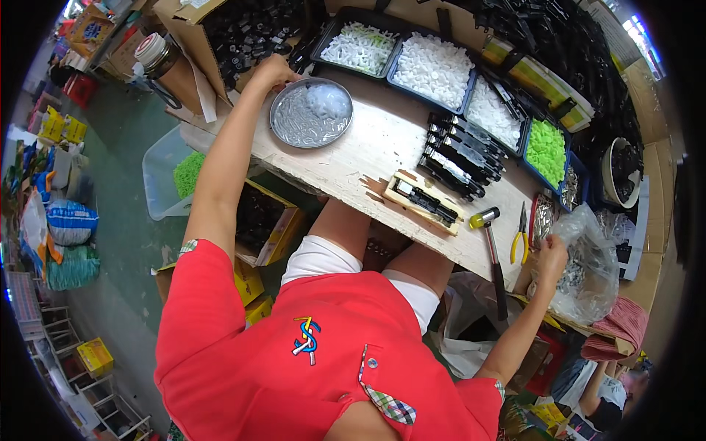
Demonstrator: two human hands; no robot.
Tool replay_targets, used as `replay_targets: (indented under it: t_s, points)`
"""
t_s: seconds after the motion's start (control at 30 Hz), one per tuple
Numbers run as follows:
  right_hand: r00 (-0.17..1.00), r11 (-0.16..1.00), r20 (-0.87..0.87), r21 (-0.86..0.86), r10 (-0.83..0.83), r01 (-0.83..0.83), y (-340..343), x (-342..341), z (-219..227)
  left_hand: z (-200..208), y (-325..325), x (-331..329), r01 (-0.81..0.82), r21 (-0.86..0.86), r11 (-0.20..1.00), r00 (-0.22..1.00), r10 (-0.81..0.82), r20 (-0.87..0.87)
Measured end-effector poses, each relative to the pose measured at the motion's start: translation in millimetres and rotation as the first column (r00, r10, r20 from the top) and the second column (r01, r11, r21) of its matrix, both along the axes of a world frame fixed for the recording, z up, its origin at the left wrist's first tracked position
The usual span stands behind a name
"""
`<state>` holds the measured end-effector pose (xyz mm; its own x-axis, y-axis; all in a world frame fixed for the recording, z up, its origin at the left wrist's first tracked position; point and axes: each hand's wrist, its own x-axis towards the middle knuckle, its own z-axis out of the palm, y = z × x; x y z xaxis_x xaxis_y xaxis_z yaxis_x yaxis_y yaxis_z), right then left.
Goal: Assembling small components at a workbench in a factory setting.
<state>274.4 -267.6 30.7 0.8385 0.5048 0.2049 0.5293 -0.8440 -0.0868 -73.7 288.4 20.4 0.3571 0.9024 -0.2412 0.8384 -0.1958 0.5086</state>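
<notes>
At the back left, my left hand (273, 72) is curled beside a heap of small black plastic parts (254, 37), just behind a round metal tray (283, 121). In the tray lie many small wire-like pieces and a whitish translucent lump (328, 101). My right hand (553, 257) is closed at the near edge of a clear plastic bag (588, 283) holding small metal parts. What either hand holds, if anything, is hidden. Between them, a black part (423, 200) sits in a wooden fixture (401, 207). Beside it are a hammer (494, 257) and yellow-handled pliers (521, 239).
Blue trays hold white pieces (432, 70) and green pieces (546, 153) along the back. A row of black assemblies (460, 158) lies in front of them. A jar with a lid (158, 55) stands at far left. A pale tub (163, 176) sits below the table's left end.
</notes>
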Motion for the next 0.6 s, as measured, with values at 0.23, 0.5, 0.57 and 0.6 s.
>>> replay_targets:
  t_s: [0.23, 0.5, 0.57, 0.6]
  points:
    - [0.998, 0.999, -0.046, -0.002, 0.032, -0.032, 2, -1, -12, -20, 25, 19, 0.086, -0.094, 0.992, 0.985, -0.099, -0.142]
    - [0.998, 0.991, -0.014, 0.119, 0.064, -0.062, 10, 7, -17, 22, -30, -45, 0.169, -0.306, 0.937, 0.548, 0.169, 0.819]
    - [0.997, 0.986, -0.076, 0.164, 0.017, -0.004, 9, 3, -12, 29, -68, -32, 0.375, -0.243, 0.895, 0.412, 0.074, 0.908]
    - [0.997, 0.987, -0.072, 0.163, 0.006, 0.006, 9, 1, -11, 37, -99, -17, 0.399, -0.253, 0.881, 0.394, 0.084, 0.915]
